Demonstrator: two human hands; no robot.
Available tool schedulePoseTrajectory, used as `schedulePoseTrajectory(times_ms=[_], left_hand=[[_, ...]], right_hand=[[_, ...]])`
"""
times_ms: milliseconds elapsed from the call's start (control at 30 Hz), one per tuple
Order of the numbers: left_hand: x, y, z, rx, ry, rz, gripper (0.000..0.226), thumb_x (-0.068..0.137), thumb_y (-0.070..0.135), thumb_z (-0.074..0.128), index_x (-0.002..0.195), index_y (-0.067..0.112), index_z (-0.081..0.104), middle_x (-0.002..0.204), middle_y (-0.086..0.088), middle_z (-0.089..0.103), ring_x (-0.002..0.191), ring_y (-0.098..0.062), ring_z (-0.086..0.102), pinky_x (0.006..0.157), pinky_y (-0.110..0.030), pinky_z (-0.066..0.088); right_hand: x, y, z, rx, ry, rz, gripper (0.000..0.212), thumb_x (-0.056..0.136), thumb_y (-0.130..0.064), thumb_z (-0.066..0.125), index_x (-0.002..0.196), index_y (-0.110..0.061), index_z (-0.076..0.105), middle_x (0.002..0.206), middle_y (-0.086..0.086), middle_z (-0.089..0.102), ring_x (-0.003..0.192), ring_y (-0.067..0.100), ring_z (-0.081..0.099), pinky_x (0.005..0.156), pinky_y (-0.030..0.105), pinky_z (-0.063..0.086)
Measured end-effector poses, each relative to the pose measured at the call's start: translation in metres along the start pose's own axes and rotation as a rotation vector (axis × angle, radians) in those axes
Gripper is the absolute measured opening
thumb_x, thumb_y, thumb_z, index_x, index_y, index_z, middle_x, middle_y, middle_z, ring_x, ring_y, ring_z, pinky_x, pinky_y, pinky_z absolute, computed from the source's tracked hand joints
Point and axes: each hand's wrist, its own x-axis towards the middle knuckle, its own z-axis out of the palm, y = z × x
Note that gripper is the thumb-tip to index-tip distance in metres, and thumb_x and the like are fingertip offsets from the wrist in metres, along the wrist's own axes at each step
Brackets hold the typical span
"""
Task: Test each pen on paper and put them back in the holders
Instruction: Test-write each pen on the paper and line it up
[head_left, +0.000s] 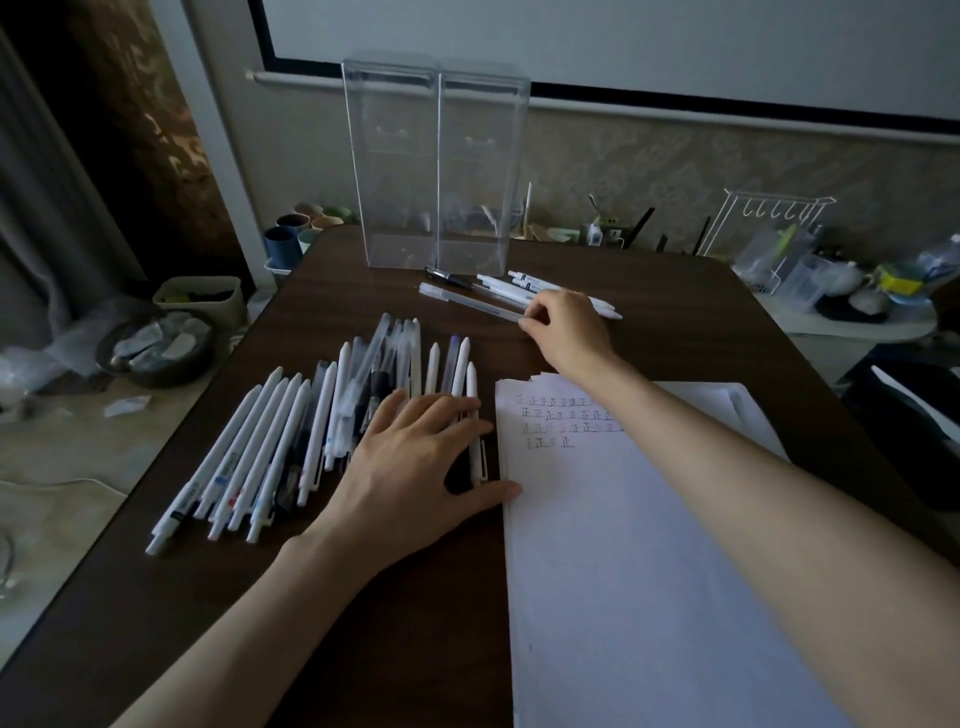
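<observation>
Several white and clear pens (291, 431) lie in a loose row on the dark table. My left hand (415, 457) rests flat on the right end of that row, fingers spread. A smaller group of pens (498, 288) lies farther back in front of two tall clear holders (436, 171). My right hand (566, 327) reaches there and pinches the end of a clear pen (467, 301) that lies on the table. White paper (623, 545) with rows of written marks lies under my right forearm.
The dark wooden table (363, 597) runs to an edge on the left, with floor clutter and a bowl (156, 348) beyond. Cups (296, 234) stand at the back left. A white rack (774, 218) and containers crowd a side table at the back right.
</observation>
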Motion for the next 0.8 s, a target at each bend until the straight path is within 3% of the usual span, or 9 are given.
schedulePoseTrajectory(times_ms=[167, 267, 367, 433, 500, 567, 633, 700, 800], left_hand=[[0.001, -0.004, 0.004, -0.003, 0.052, -0.060, 0.068, 0.084, 0.069, 0.030, 0.121, 0.020, 0.060, 0.128, 0.001, 0.055, 0.123, -0.018, 0.046, 0.107, -0.044, 0.031], [0.002, -0.002, 0.002, -0.030, 0.133, -0.120, 0.066, 0.087, 0.063, 0.037, 0.132, 0.016, 0.049, 0.137, -0.005, 0.047, 0.126, -0.023, 0.041, 0.107, -0.041, 0.028], [0.005, 0.003, 0.000, -0.069, 0.245, -0.116, 0.062, 0.090, 0.048, 0.047, 0.138, 0.011, 0.038, 0.139, -0.012, 0.042, 0.127, -0.027, 0.037, 0.104, -0.038, 0.026], [0.006, 0.009, 0.000, -0.043, 0.250, -0.075, 0.054, 0.092, 0.041, 0.046, 0.135, 0.008, 0.042, 0.132, -0.013, 0.049, 0.121, -0.028, 0.043, 0.100, -0.040, 0.034], [0.005, 0.015, 0.001, -0.057, 0.214, -0.023, 0.045, 0.094, 0.035, 0.036, 0.124, 0.006, 0.052, 0.112, -0.011, 0.059, 0.103, -0.028, 0.057, 0.085, -0.036, 0.043], [0.003, 0.020, 0.002, -0.112, 0.173, 0.031, 0.040, 0.095, 0.027, 0.032, 0.115, 0.004, 0.057, 0.097, -0.008, 0.060, 0.086, -0.025, 0.061, 0.073, -0.028, 0.043], [0.001, 0.025, 0.003, -0.134, 0.134, 0.087, 0.041, 0.095, 0.026, 0.030, 0.117, 0.002, 0.055, 0.097, -0.009, 0.060, 0.087, -0.023, 0.060, 0.074, -0.027, 0.043], [-0.001, 0.032, 0.004, -0.171, 0.083, 0.149, 0.043, 0.096, 0.028, 0.028, 0.121, 0.002, 0.052, 0.101, -0.008, 0.059, 0.092, -0.018, 0.056, 0.081, -0.024, 0.042], [-0.003, 0.043, 0.003, -0.242, 0.016, 0.245, 0.037, 0.097, 0.029, 0.030, 0.109, 0.005, 0.055, 0.092, -0.006, 0.059, 0.081, -0.016, 0.054, 0.073, -0.024, 0.040]], right_hand=[[-0.043, 0.003, -0.034, 0.295, 0.090, 0.023, 0.008, 0.088, -0.016, 0.064, 0.089, -0.009, 0.067, 0.085, 0.001, 0.068, 0.078, 0.013, 0.061, 0.071, 0.028, 0.049], [-0.088, 0.008, -0.063, 0.411, -0.009, -0.006, 0.002, 0.087, -0.011, 0.064, 0.088, -0.009, 0.066, 0.080, 0.001, 0.069, 0.066, -0.002, 0.060, 0.056, 0.010, 0.041], [-0.123, 0.013, -0.088, 0.467, -0.116, -0.018, 0.006, 0.084, -0.007, 0.067, 0.084, -0.013, 0.067, 0.076, -0.001, 0.070, 0.069, 0.002, 0.061, 0.060, 0.013, 0.042], [-0.138, 0.014, -0.098, 0.653, -0.170, 0.015, 0.010, 0.082, -0.002, 0.067, 0.083, -0.012, 0.067, 0.075, 0.001, 0.072, 0.074, 0.007, 0.066, 0.068, 0.017, 0.046], [-0.146, 0.012, -0.101, 0.874, -0.161, 0.055, 0.011, 0.079, 0.000, 0.066, 0.082, -0.010, 0.065, 0.072, 0.001, 0.072, 0.073, 0.008, 0.067, 0.069, 0.014, 0.049], [-0.150, 0.009, -0.098, 1.070, -0.147, 0.085, 0.008, 0.074, -0.010, 0.068, 0.081, -0.013, 0.064, 0.070, 0.002, 0.071, 0.071, 0.009, 0.065, 0.067, 0.017, 0.048], [-0.154, 0.007, -0.092, 1.218, -0.209, 0.089, 0.012, 0.070, -0.024, 0.072, 0.079, -0.021, 0.066, 0.072, 0.004, 0.070, 0.072, 0.011, 0.064, 0.069, 0.020, 0.049], [-0.158, 0.005, -0.085, 1.159, -0.319, 0.034, 0.016, 0.071, -0.030, 0.077, 0.083, -0.025, 0.067, 0.077, 0.006, 0.070, 0.075, 0.014, 0.065, 0.073, 0.022, 0.050], [-0.164, 0.000, -0.078, 0.992, -0.450, -0.031, 0.013, 0.081, -0.018, 0.071, 0.092, -0.014, 0.065, 0.082, 0.005, 0.070, 0.081, 0.016, 0.066, 0.078, 0.024, 0.051]])
